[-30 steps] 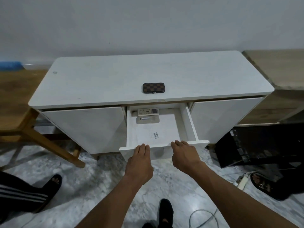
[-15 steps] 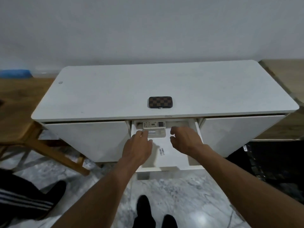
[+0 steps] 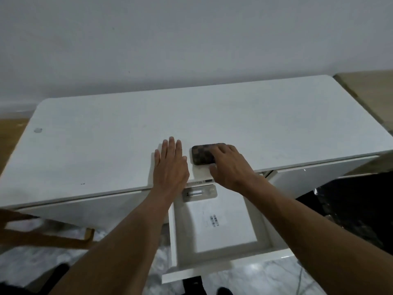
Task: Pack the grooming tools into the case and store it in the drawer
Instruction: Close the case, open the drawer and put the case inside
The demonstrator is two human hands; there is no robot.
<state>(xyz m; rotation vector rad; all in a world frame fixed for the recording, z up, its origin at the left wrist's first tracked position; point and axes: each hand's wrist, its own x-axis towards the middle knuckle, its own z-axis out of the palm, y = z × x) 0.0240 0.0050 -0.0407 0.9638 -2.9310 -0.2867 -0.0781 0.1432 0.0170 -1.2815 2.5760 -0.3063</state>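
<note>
A brown checkered grooming case (image 3: 202, 153) lies shut on the white cabinet top (image 3: 106, 145), near its front edge. My right hand (image 3: 230, 167) covers the case's right half, fingers over the top and thumb against its near edge. My left hand (image 3: 170, 169) rests flat on the cabinet top just left of the case, holding nothing. Below both hands the white drawer (image 3: 173, 241) stands pulled out. No loose grooming tools are in view.
At the back of the drawer lies a grey remote-like device (image 3: 200, 193), and a white sheet with a barcode (image 3: 214, 220) covers its floor. A wooden chair frame (image 3: 42, 237) stands at the left. Black items (image 3: 350, 209) sit on the floor at the right.
Both hands left the drawer front and rose to the cabinet top. The right hand came down on the case and the left landed beside it. The view moved closer.
</note>
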